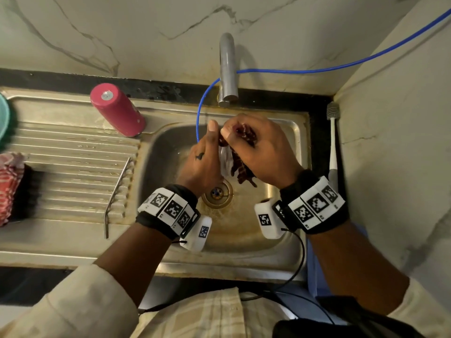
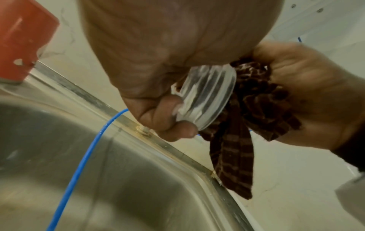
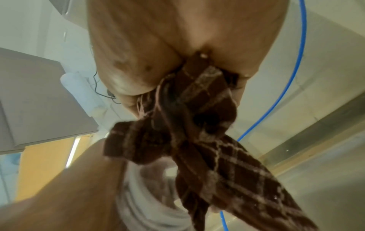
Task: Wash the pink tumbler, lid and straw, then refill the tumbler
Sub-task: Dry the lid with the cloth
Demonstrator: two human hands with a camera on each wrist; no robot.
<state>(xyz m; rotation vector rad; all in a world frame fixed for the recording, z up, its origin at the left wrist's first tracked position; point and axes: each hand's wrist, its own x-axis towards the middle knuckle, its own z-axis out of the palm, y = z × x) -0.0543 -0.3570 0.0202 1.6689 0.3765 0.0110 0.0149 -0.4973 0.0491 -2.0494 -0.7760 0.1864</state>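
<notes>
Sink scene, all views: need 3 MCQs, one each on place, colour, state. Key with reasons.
1. Where does the pink tumbler stand?
A. On the drainboard, upside down
B. In the basin
C. Under the tap

2. What colour is the thin tube looping into the sink?
A. Green
B. Blue
C. White

3. What are the hands doing with the clear lid?
A. It lies in the basin untouched
B. Left holds it, right rubs it with a cloth
C. Right screws it onto the tumbler

Key:
1 A: pink tumbler stands base up on the drainboard.
2 B: tube is blue.
3 B: left hand grips the lid; right hand presses the dark checked cloth against it.
</notes>
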